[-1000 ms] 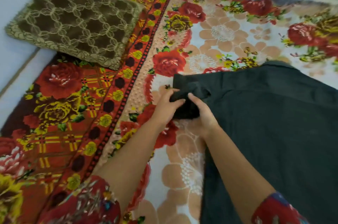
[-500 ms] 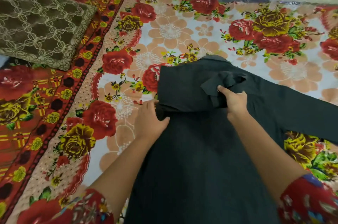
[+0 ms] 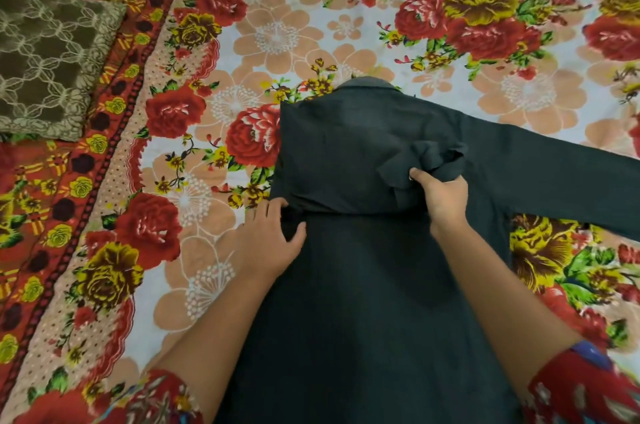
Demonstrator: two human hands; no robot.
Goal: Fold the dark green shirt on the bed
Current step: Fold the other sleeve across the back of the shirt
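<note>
The dark green shirt is lying flat on the floral blanket covering the bed, collar pointing away from the camera and its body running down toward the person. 1 sleeve is lying folded across the upper back, while the other sleeve is stretching out to the right edge of the view. The right hand is pinching the bunched cuff of the folded sleeve, fingers closing around the cloth. The left hand is pressing on the shirt's left edge, fingers spread wide and flat, gripping nothing. A brown patterned cushion is resting at the far left.
</note>
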